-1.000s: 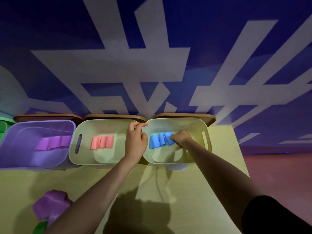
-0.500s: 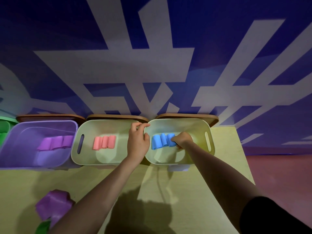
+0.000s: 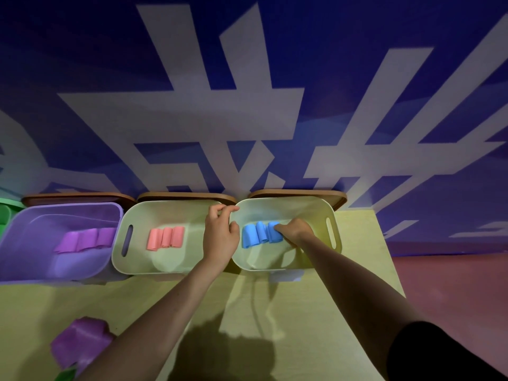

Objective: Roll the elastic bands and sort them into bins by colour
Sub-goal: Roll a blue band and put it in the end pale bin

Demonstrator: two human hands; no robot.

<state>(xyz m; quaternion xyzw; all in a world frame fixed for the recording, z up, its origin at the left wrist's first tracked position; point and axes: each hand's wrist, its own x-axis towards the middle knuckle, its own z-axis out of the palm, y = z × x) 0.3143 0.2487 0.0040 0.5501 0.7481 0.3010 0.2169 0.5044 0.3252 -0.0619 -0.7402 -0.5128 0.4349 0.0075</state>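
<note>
Three bins stand in a row at the table's far edge. The right pale bin (image 3: pixel 331 259) holds three rolled blue bands (image 3: pixel 257 234). My right hand (image 3: pixel 295 231) reaches into it and its fingers pinch the rightmost blue roll. My left hand (image 3: pixel 221 235) grips that bin's left rim, thumb inside. The middle pale bin (image 3: pixel 121 259) holds three rolled pink bands (image 3: pixel 165 238). The purple bin (image 3: pixel 24 265) on the left holds three rolled purple bands (image 3: pixel 86 240).
A loose purple band (image 3: pixel 79 343) lies on the yellow table (image 3: pixel 288 320) near its front left, with a scrap of green band (image 3: pixel 66 375) below it. A green bin (image 3: pixel 5 213) peeks in at far left. Brown lids (image 3: pixel 302 193) lean behind the bins against the blue patterned wall.
Both hands stay where they were at the right bin. My right hand's fingers have shifted slightly on the rightmost blue roll.
</note>
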